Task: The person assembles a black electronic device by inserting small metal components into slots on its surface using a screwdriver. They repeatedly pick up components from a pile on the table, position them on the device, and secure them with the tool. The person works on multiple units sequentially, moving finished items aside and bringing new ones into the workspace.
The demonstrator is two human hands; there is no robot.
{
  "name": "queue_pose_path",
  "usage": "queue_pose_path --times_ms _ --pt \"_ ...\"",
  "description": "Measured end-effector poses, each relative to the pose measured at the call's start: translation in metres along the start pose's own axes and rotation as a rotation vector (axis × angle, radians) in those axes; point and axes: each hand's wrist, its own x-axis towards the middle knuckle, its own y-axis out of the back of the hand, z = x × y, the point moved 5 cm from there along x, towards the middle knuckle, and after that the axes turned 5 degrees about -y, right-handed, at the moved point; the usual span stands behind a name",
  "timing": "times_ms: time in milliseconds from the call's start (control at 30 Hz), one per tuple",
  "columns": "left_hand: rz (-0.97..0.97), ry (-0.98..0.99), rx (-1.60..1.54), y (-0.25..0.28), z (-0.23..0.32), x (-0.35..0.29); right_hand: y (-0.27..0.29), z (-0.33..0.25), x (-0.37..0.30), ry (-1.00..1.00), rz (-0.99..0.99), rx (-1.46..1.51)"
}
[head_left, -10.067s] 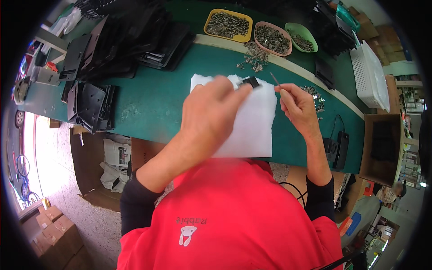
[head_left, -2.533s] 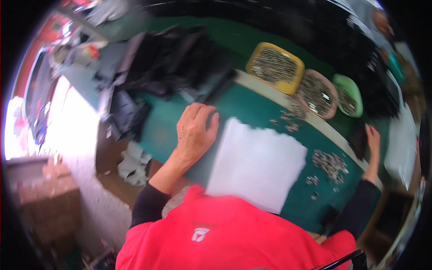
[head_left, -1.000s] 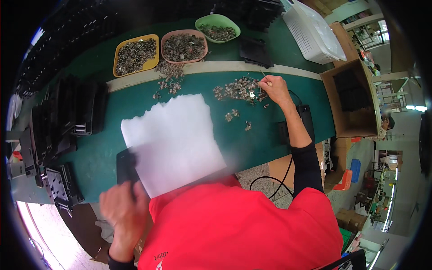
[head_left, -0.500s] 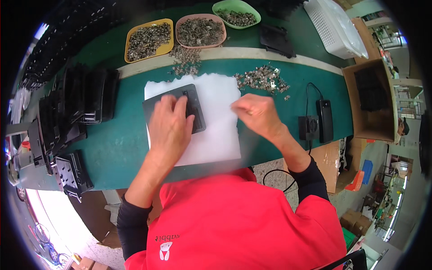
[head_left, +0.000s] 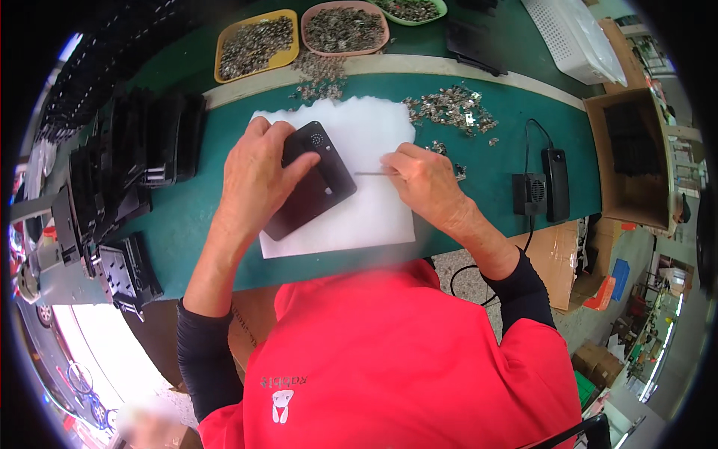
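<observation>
A flat black plastic housing (head_left: 338, 179) lies tilted over a white foam sheet (head_left: 374, 218), its smooth face up with a ring of small holes near the far corner. My left hand (head_left: 258, 176) is closed on its left side, thumb across the top face, fingers over the far left edge. At the right of the foam, my right hand (head_left: 430, 185) pinches a thin grey metal rod (head_left: 369, 173) that points left to just short of the housing's right edge. The rod's other end is hidden in my fist. Loose small metal parts (head_left: 452, 108) lie beyond that hand.
Yellow (head_left: 221, 63), pink (head_left: 305, 37) and green (head_left: 419, 22) trays of metal parts stand at the back. Black housings (head_left: 168, 142) are stacked at the left. A black device with a cable (head_left: 554, 183) and a small black box (head_left: 529, 193) lie right, beside a cardboard box (head_left: 636, 209).
The housing has been turned over, from its recessed side to its smooth face. My left hand now grips its left side. A thin rod now shows in my right hand.
</observation>
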Motion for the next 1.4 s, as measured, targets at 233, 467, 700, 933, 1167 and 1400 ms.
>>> queue_pose_path --times_ms 233,467,700,933,1167,1400 --pt "0.167 0.365 -0.856 -0.022 -0.037 -0.049 0.008 -0.001 0.005 -0.066 -0.06 0.005" --pt "0.222 0.573 -0.912 -0.051 -0.029 -0.08 0.007 0.011 0.013 -0.341 -0.084 0.354" --pt "0.234 0.596 -0.983 -0.052 -0.023 -0.083 -0.025 -0.011 0.015 -0.595 -0.09 0.856" --pt "0.259 0.588 -0.964 -0.053 -0.021 -0.087 -0.033 -0.008 0.022 -0.591 0.048 0.601" --pt "0.25 0.583 -0.968 -0.058 -0.024 -0.088 -0.032 -0.012 0.029 -0.515 0.065 0.405" --pt "0.263 0.591 -1.002 -0.057 -0.023 -0.088 -0.026 -0.02 0.031 -0.63 -0.036 0.461"
